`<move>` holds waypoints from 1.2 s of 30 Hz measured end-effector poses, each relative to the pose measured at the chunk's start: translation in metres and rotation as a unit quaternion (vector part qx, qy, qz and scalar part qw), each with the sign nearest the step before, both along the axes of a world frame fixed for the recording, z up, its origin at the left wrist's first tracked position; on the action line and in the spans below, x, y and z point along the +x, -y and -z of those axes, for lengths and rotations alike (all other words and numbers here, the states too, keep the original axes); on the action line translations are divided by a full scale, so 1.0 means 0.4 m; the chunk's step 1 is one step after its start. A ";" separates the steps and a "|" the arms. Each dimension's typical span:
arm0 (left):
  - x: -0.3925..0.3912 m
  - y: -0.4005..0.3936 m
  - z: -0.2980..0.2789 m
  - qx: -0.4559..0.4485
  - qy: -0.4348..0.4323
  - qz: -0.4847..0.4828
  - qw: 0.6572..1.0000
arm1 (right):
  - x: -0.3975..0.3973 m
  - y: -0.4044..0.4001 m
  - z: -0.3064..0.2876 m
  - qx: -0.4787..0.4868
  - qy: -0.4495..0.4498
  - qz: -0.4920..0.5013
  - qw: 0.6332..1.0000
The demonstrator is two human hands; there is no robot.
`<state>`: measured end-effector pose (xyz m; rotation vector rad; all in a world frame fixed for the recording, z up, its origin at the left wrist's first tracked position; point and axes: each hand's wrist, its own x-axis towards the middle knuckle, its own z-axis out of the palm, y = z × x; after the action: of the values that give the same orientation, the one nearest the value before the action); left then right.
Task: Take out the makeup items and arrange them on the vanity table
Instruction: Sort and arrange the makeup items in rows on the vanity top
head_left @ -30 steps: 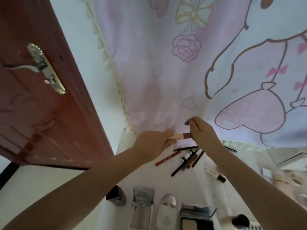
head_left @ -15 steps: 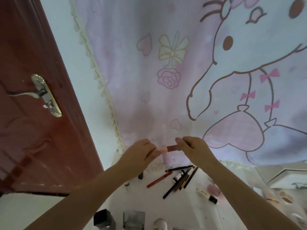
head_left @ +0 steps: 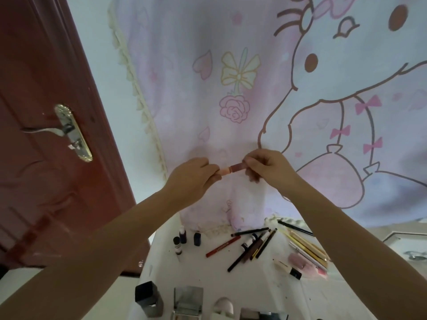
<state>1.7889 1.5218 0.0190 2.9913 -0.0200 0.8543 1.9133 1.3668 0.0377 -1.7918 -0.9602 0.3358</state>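
Fingers: your fingers (head_left: 209, 168) on the left hand are pinching the peach end of the lipstick (head_left: 232, 169), and those on the right are pinching its dark red end.
Curtain: you are facing a pink cartoon curtain (head_left: 265, 100), which is hanging behind both hands and filling most of the view.
Door: you are looking past a red-brown door (head_left: 41, 158) with a metal handle (head_left: 69, 132), standing on the left.
Table: you are looking down at a white table (head_left: 208, 269), which is lying below your hands with the makeup spread across it.
Left hand: you are holding your left hand (head_left: 191, 181) up in front of the curtain, well above the table.
Right hand: you are keeping your right hand (head_left: 270, 172) level with the left, the lipstick bridging the two.
Lipstick: you are holding it roughly horizontal, in the air, between both hands.
Pencils: you are seeing a loose pile of pencils (head_left: 251, 245) lying at the back of the table, with a pale bundle further right.
Bottles: you are seeing three small bottles (head_left: 184, 239) standing left of the pencils.
Compacts: you are seeing a dark box (head_left: 149, 301) and an open compact (head_left: 188, 301) sitting at the near edge.
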 end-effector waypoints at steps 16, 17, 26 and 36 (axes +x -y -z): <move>-0.021 0.001 0.024 -0.048 -0.014 -0.002 0.999 | 0.006 0.015 0.001 -0.017 -0.084 -0.062 0.994; -0.024 0.001 0.027 -0.044 -0.017 -0.002 0.999 | 0.001 0.010 0.004 -0.048 -0.073 -0.043 0.995; -0.063 -0.026 0.093 -0.083 -0.025 -0.005 0.996 | -0.012 -0.013 0.044 -0.028 -0.091 -0.085 0.992; -0.086 -0.019 0.166 -0.151 -0.225 -0.084 0.959 | -0.014 -0.062 0.153 -0.091 -0.076 -0.098 0.988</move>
<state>1.7547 1.5295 -0.0475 2.8392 0.3462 0.1417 1.9077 1.3916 -0.0235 -1.8081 -1.0259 0.6949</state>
